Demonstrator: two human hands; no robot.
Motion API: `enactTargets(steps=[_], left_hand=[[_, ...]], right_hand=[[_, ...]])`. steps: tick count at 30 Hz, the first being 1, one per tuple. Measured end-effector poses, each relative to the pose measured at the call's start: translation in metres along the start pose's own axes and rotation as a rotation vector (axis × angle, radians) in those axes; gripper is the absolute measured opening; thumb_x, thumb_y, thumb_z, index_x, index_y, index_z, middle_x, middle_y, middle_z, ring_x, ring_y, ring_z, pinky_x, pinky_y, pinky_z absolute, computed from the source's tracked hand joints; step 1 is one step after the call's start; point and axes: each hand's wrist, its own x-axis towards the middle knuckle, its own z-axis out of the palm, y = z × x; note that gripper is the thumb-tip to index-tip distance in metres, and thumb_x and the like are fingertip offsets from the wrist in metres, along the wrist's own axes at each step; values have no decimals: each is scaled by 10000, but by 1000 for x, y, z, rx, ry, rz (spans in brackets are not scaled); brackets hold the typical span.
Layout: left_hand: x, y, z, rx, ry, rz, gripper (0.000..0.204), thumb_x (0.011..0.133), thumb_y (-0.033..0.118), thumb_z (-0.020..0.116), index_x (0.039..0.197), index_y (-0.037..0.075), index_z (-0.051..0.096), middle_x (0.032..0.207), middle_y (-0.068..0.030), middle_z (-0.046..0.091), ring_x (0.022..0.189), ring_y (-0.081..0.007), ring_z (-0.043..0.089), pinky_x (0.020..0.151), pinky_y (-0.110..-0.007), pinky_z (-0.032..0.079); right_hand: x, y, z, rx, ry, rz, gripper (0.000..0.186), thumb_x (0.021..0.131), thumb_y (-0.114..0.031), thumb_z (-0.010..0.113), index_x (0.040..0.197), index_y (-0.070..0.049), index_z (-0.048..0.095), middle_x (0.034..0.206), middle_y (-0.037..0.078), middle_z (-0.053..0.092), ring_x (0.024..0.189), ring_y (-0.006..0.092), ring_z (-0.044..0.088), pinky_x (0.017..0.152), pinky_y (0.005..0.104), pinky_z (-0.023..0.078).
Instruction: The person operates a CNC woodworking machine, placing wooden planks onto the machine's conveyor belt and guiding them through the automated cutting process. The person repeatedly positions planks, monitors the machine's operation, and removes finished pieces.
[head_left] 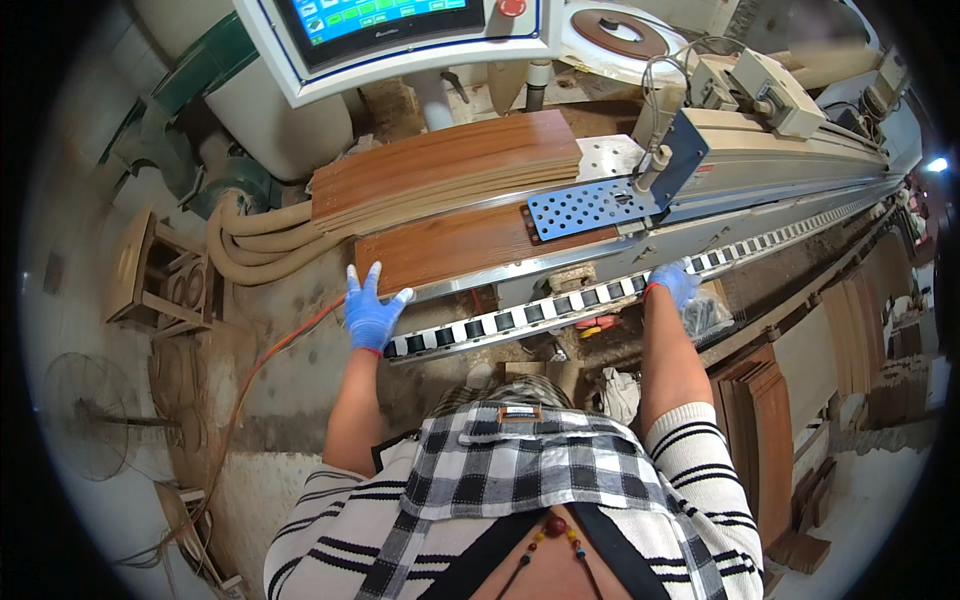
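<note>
My left hand, in a blue and white glove, is open with fingers spread beside the near left corner of a brown wood-grain board. Its thumb points toward the board's edge; whether it touches cannot be told. That board lies flat on the machine bed, its right part under a blue perforated plate. My right hand, gloved alike, is at the long rail of black and white rollers that runs along the machine's near side. Its fingers are bunched and partly hidden, so their grip is unclear.
Behind the board rests a stack of similar boards. A control screen with a red button hangs above. Beige hoses and an orange cable run at left. More panels stand at right.
</note>
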Motion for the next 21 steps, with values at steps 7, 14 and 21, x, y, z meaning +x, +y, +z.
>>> enactTargets(steps=[7, 14, 21], left_hand=[[3, -31, 14, -122, 69, 52, 712, 787, 423, 738, 1404, 181, 479, 1474, -231, 373, 1317, -395, 400, 1095, -435, 329], [2, -35, 20, -114, 104, 23, 707, 778, 407, 753, 1400, 200, 489, 1479, -187, 389, 1303, -384, 419, 1090, -423, 338], [-1, -23, 14, -97, 113, 32, 672, 792, 324, 759, 1385, 140, 502, 1447, -227, 417, 1306, -353, 441, 1090, -402, 348]], right_hand=[[-7, -3, -6, 15, -11, 7, 595, 948, -500, 446, 1356, -73, 380, 1273, 199, 487, 1126, 384, 546, 913, 499, 471], [-6, -1, -5, 74, -4, -6, 580, 933, -478, 457, 1333, -59, 428, 1318, 241, 477, 1145, 401, 545, 935, 507, 450], [-5, -2, -4, 14, -2, -1, 571, 957, -479, 453, 1356, -74, 395, 1264, 211, 509, 1127, 382, 552, 911, 491, 474]])
